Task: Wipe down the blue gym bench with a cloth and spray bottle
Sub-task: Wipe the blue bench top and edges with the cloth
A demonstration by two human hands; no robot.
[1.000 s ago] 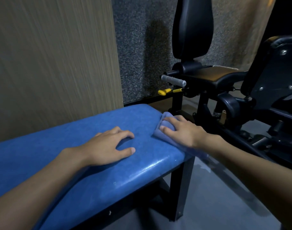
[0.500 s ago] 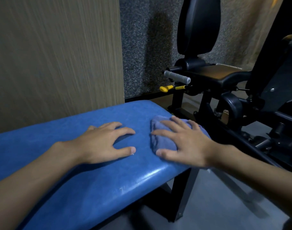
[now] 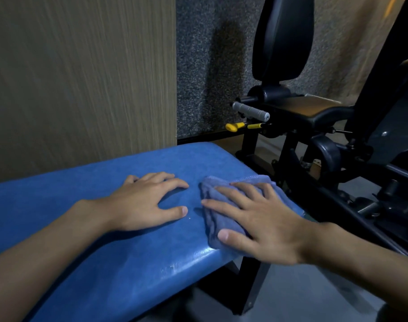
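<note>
Padding on the blue bench runs from the lower left to the centre right, and its rounded end lies near a black gym machine. The cloth, blue-grey and loosely folded, lies on top of the padding at that right end and reaches from the far edge to the near edge. The right hand lies palm-down on the cloth with its fingers straight and spread; it presses the fabric against the padding and does not clutch it, and the thumb sits at the near edge. The left hand rests flat on bare padding just beside the cloth without touching it, fingers relaxed and slightly apart, holding nothing. A black bench leg stands below the right end on a grey floor. A wood-grain panel and a speckled wall stand behind the bench. The machine carries an upright backrest pad, a grey handle and a yellow lever.
</note>
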